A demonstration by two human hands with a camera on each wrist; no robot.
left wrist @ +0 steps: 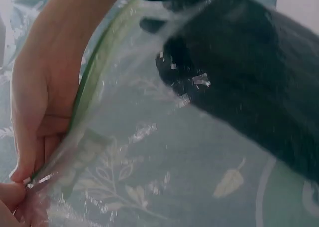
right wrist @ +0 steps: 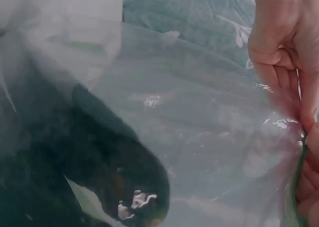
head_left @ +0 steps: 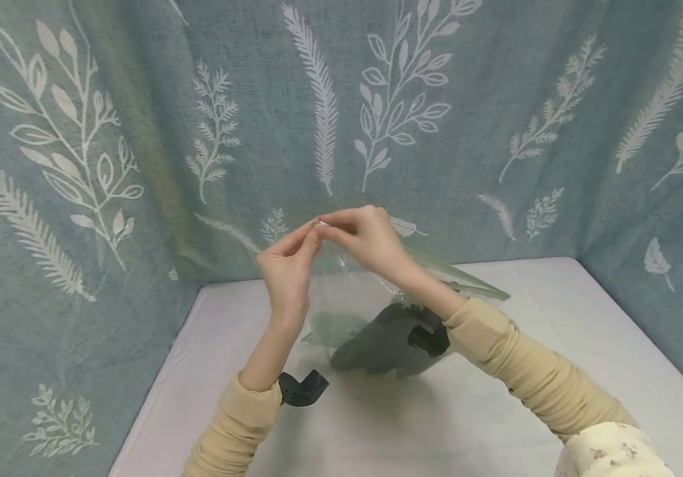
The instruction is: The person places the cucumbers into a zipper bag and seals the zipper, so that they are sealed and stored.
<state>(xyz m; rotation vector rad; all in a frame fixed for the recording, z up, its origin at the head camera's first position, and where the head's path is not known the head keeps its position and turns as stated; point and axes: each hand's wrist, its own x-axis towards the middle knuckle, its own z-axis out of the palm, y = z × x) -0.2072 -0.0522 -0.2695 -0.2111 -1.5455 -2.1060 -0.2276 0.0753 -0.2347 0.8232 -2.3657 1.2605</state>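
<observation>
A clear plastic zip bag (left wrist: pixel 149 152) with a green strip (left wrist: pixel 89 85) along its mouth hangs over the table. Both my left hand (head_left: pixel 287 271) and my right hand (head_left: pixel 375 242) pinch one end of that strip, their fingertips meeting there. From the right hand, the rest of the strip slants back and to the right behind the forearm in the head view. Inside the bag lies something dark green to black with rounded ends (left wrist: pixel 249 72); the plastic blurs its kind. The bag's lower part hangs close above the table or touches it; I cannot tell which.
A white-covered table (head_left: pixel 234 331) lies below. Blue-green curtains (head_left: pixel 258 132) with white leaf patterns surround it at the back and sides. Black camera mounts sit on the left wrist (head_left: pixel 305 389) and right wrist (head_left: pixel 428 341).
</observation>
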